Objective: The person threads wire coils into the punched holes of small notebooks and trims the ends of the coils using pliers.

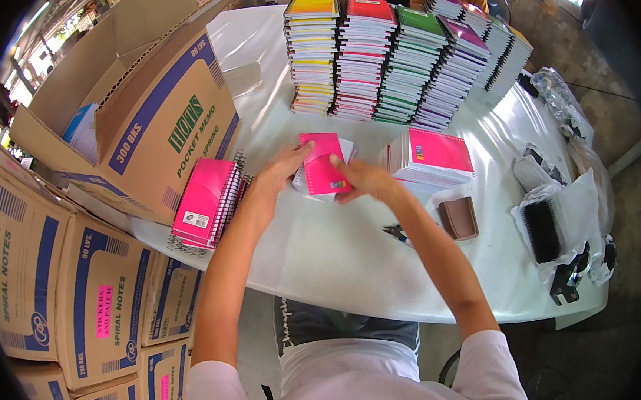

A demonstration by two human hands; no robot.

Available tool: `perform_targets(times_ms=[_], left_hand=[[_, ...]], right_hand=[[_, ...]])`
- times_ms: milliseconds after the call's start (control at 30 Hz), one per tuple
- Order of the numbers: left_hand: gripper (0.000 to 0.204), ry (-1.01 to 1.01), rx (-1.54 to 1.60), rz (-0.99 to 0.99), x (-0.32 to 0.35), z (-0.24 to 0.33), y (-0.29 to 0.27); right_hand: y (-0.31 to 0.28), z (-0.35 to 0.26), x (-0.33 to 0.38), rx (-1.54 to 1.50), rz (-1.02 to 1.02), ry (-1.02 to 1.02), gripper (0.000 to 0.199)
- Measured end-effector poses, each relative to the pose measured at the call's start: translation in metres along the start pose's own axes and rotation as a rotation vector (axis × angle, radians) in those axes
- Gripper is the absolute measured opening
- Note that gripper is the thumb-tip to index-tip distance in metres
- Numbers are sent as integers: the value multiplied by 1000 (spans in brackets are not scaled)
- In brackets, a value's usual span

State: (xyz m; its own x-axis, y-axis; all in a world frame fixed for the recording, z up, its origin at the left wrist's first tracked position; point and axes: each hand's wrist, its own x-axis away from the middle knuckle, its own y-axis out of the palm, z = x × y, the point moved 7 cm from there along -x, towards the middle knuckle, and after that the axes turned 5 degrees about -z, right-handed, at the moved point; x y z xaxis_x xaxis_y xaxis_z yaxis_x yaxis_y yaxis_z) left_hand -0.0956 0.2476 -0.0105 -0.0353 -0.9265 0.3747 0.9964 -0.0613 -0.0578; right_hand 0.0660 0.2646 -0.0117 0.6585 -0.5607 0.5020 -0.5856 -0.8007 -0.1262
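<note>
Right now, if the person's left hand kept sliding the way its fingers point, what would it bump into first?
The left hand points up and rightward, already touching the pink-covered notebook held by both hands. Beyond it, probably the tall stacks of spiral notebooks, though depth is unclear.

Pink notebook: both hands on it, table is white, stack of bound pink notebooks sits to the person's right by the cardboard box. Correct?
One thing is off. The head view shows the stack of bound pink notebooks on the person's left, by the open cardboard box, not the right. The rest holds: left hand and right hand both hold the pink notebook over the white table.
</note>
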Motion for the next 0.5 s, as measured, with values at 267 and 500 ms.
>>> perform_targets(times_ms=[267,500], left_hand=[[45,160,-763,-570,-43,35,53],[65,464,-678,-44,-32,60,55]], right_hand=[[40,33,67,162,223,-254,30],[28,-19,103,1209,697,-925,37]])
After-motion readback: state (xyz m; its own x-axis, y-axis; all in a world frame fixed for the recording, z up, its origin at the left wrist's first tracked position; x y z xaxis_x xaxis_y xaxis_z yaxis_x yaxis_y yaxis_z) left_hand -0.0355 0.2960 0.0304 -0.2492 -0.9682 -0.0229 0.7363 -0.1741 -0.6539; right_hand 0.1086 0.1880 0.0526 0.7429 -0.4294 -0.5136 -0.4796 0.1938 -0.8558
